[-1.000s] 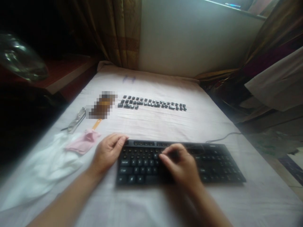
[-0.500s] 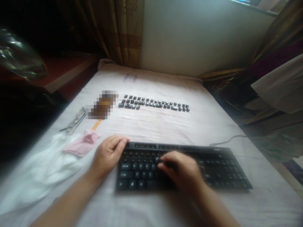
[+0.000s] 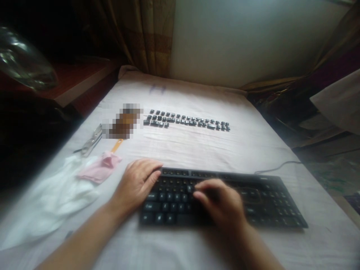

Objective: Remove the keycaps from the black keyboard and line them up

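A black computer keyboard (image 3: 261, 213) lies flat on the sheet in front of me, with keycaps on its lower left rows and bare key sockets above them. My left hand (image 3: 140, 178) grips its upper left corner, the thumb on top and the fingers along the back edge. Over the keyboard's middle, my right hand (image 3: 222, 200) is closed, thumb and forefinger pinched at a keycap (image 3: 189, 188) in the upper letter row. Blur and the fingers hide part of that grip. Loose black keycaps (image 3: 191, 123) lie in rows beyond the keyboard.
To the left lie a pink cloth (image 3: 99, 170), a white cloth (image 3: 62, 195), eyeglasses (image 3: 92, 141) and a pixelated object (image 3: 123, 123) with an orange strip (image 3: 117, 145). The keyboard's cable (image 3: 278, 165) runs right. A clear glass object (image 3: 25, 62) stands at the far left.
The view has shifted slightly, so the keyboard and both hands appear a little farther right. My left hand still holds the corner, and my right hand keeps its pinch at the same keycap.
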Motion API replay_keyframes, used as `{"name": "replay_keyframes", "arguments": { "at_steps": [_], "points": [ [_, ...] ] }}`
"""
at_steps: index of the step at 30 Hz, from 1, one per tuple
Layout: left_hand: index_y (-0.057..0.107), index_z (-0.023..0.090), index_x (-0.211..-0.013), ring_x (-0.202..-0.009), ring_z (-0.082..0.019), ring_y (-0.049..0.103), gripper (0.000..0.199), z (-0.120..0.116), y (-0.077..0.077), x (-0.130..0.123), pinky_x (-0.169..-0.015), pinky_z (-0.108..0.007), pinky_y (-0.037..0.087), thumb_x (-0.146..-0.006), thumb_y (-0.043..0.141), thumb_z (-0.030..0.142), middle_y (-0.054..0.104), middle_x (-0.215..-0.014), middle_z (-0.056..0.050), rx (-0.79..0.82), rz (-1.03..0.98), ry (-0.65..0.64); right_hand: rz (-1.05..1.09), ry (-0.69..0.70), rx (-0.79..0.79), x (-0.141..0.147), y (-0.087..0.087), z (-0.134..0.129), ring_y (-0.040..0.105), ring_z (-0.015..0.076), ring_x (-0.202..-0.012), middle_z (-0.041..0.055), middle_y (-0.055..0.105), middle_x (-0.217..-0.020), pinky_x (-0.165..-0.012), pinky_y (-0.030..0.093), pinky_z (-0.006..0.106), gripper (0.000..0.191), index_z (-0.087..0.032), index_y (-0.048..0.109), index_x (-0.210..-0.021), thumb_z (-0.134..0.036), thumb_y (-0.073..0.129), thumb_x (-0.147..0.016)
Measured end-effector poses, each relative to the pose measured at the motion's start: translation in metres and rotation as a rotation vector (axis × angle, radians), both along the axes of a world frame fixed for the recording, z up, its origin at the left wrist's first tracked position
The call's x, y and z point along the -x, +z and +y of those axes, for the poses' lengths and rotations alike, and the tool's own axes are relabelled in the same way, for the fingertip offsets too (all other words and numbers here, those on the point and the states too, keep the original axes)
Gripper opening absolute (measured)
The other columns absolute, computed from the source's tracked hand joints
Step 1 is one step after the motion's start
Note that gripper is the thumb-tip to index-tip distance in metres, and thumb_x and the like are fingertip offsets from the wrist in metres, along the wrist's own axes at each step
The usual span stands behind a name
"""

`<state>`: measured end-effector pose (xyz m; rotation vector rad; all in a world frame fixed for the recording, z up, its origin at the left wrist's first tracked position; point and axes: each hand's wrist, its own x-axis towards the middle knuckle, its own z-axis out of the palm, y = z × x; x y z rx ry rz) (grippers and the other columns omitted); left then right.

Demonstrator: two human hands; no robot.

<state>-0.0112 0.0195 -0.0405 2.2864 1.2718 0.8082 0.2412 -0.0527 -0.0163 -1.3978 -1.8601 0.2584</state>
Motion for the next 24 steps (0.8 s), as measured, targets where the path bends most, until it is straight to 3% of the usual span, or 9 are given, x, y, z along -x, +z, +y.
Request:
{"name": "replay_keyframes", "arguments": {
  "at_steps": [8,13,19,24],
  "points": [
    [0.068,0.025,-0.113,-0.107,-0.023,0.062,0.029,0.000,-0.002,0.001,-0.095,-0.040,0.044,-0.096,0.046,0.036,0.072,-0.113,-0.004,-0.018,-0.002,-0.011,0.091,-0.009,-0.009,0.001,0.000,-0.001,0.072,0.0182,-0.062,0.0015,0.075,-0.072,-0.058,0.060,0.028,0.011,-0.024,0.063,-0.083,-0.034,0.068,-0.087],
    [0.067,0.024,-0.111,-0.107,-0.023,0.062,0.029,0.000,-0.002,0.001,-0.095,-0.039,0.044,-0.097,0.046,0.036,0.072,-0.112,-0.004,-0.027,0.006,-0.009,0.294,-0.190,-0.021,-0.005,-0.008,-0.002,0.068,0.0157,-0.055,0.0000,0.071,-0.067,-0.052,0.056,0.025,0.012,-0.022,0.064,-0.078,-0.031,0.070,-0.084],
    [0.066,0.023,-0.112,-0.106,-0.023,0.062,0.028,0.000,-0.002,0.001,-0.094,-0.040,0.044,-0.097,0.046,0.035,0.072,-0.112,-0.005,-0.054,0.020,-0.006,0.303,-0.133,0.072,-0.006,-0.012,-0.002,0.064,0.0134,-0.053,-0.0013,0.069,-0.064,-0.050,0.053,0.023,0.012,-0.021,0.064,-0.074,-0.028,0.070,-0.082],
    [0.066,0.022,-0.109,-0.103,-0.023,0.063,0.023,-0.004,0.005,-0.002,-0.094,-0.040,0.044,-0.094,0.051,0.030,0.073,-0.107,-0.006,-0.191,-0.008,-0.005,0.369,-0.168,0.051,-0.004,-0.010,-0.002,0.063,0.0131,-0.051,-0.0010,0.068,-0.063,-0.049,0.051,0.022,0.013,-0.020,0.064,-0.073,-0.028,0.072,-0.081]
  ]
}}
